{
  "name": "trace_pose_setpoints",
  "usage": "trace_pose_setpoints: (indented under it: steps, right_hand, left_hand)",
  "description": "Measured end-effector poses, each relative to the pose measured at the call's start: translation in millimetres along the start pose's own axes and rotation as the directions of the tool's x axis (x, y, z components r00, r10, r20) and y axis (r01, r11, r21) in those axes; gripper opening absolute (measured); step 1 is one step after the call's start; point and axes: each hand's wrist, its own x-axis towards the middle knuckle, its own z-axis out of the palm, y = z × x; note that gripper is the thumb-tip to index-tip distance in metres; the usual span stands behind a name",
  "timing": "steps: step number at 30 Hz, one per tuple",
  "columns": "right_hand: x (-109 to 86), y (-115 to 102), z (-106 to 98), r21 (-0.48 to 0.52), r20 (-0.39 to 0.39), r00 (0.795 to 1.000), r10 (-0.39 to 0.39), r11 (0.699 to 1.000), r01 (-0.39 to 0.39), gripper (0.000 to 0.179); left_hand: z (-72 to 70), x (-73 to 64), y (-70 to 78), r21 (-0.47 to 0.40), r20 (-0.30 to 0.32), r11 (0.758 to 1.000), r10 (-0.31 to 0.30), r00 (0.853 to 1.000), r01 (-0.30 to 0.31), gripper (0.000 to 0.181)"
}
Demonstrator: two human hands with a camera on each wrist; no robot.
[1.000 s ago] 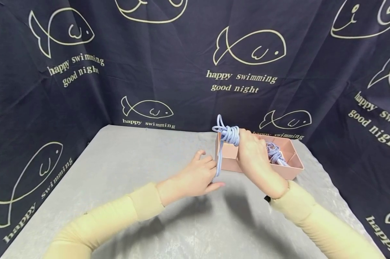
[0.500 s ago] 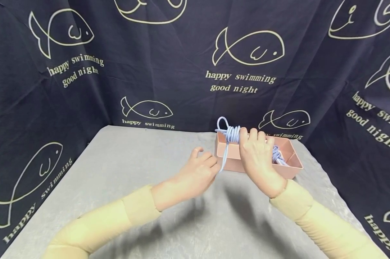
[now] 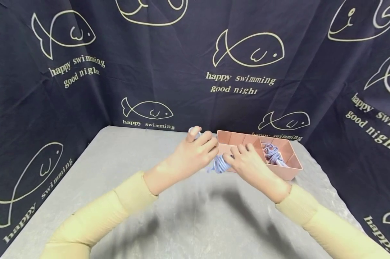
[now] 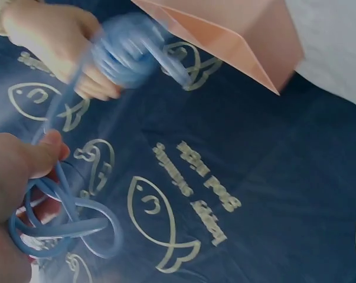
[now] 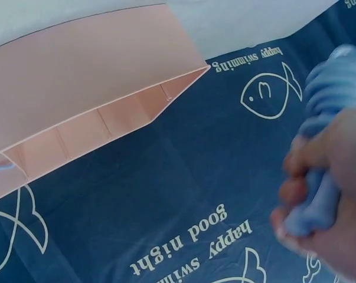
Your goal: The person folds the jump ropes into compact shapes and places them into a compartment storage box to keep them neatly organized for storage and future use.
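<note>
A light blue cord wound into a tight bundle (image 3: 220, 164) is gripped by my right hand (image 3: 250, 162), in front of the pink box's left end. In the right wrist view, a thick blue end (image 5: 313, 218) sticks out below those fingers, and coils (image 5: 337, 82) rise above them. My left hand (image 3: 196, 151), just left of the bundle, pinches the cord's free length between thumb and fingers. Loose loops (image 4: 101, 230) hang from it in the left wrist view, and one strand runs up to the blurred bundle. Much of the left fingers' grip is hidden in the head view.
The pink box (image 3: 287, 174) stands at the back right of the grey table (image 3: 143, 154), split by a divider. Its right compartment holds another wound blue cord (image 3: 272, 154). A dark curtain (image 3: 182, 72) with fish drawings hangs behind.
The right hand has brought the bundle lower and to the left, from above the box to in front of it. My left hand has risen slightly, drawing the cord's free length with it.
</note>
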Motion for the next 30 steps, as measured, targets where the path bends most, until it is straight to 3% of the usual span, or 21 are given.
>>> trace_pose_setpoints:
  steps: [6,10,13,22,30]
  right_hand:
    - [0.7,-3,-8,0.088,0.013,0.982,-0.189,0.978,0.187,0.019]
    - [3.9,-2,-15,0.137,0.061,0.958,-0.280,0.953,0.269,0.017]
    - [5.8,-1,-19,0.164,0.050,0.944,-0.325,0.935,0.314,0.020]
    - [5.7,0,-25,0.134,0.019,0.922,-0.387,0.915,0.382,0.023]
    - [3.8,-2,-24,0.200,-0.034,0.935,-0.352,0.914,0.352,0.026]
  left_hand:
    - [9.5,-3.2,-9.0,-0.007,0.038,0.998,0.059,0.998,-0.059,0.018]
    - [16.0,-4.7,-11.3,-0.020,0.055,0.993,0.113,0.992,-0.112,0.020]
    - [21.3,-6.8,-12.7,-0.033,0.068,0.990,0.136,0.988,-0.134,0.022]
    - [37.7,-13.1,-19.2,-0.101,0.063,0.988,0.127,0.990,-0.120,0.019]
    - [38.7,-8.9,-24.1,-0.105,0.118,0.989,0.120,0.986,-0.108,0.017]
